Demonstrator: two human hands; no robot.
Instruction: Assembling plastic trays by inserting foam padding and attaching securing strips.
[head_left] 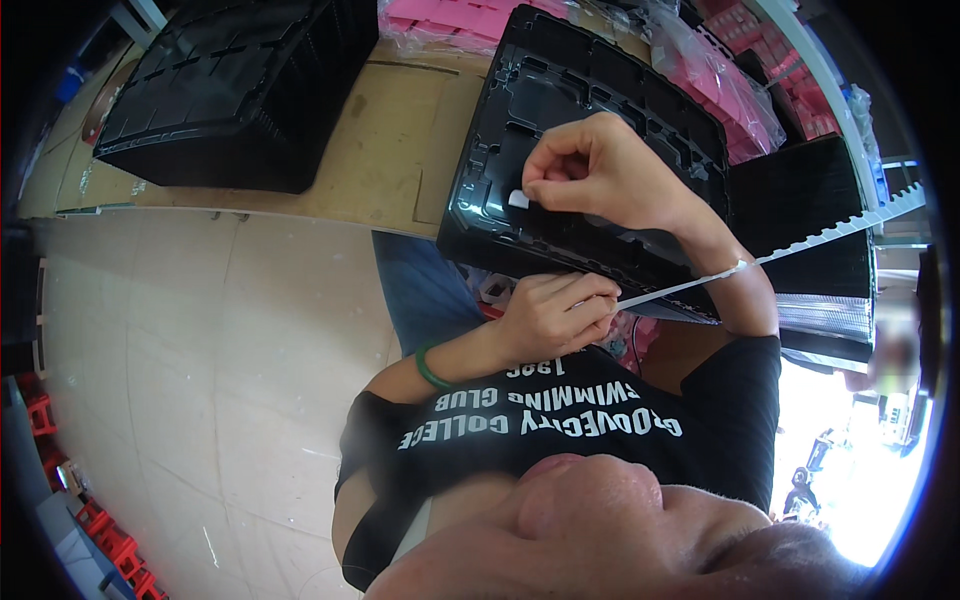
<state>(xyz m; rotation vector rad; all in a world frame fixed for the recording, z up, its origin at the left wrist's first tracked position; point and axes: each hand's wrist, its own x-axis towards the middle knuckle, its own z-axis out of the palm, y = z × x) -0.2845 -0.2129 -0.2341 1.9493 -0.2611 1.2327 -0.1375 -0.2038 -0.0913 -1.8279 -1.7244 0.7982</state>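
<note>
My left hand (560, 317), below a green bangle, is closed on the end of a long white strip (830, 238) with a notched edge. From that hand the strip runs up to the right, across my right forearm. My right hand (612, 172) is above a black moulded plastic tray (550, 95) with shaped recesses. Its thumb and forefinger pinch a small white piece (518, 199), held over or against the near left part of the tray; I cannot tell whether it touches. The tray lies at the table's front edge.
A tall pile of black trays (215, 95) stands on the cardboard-covered table (385, 140) to the left. Pink pieces in clear plastic bags (715, 95) lie behind and right of the tray. A black box (800, 200) stands at the right. Red stools (105, 535) are at the lower left.
</note>
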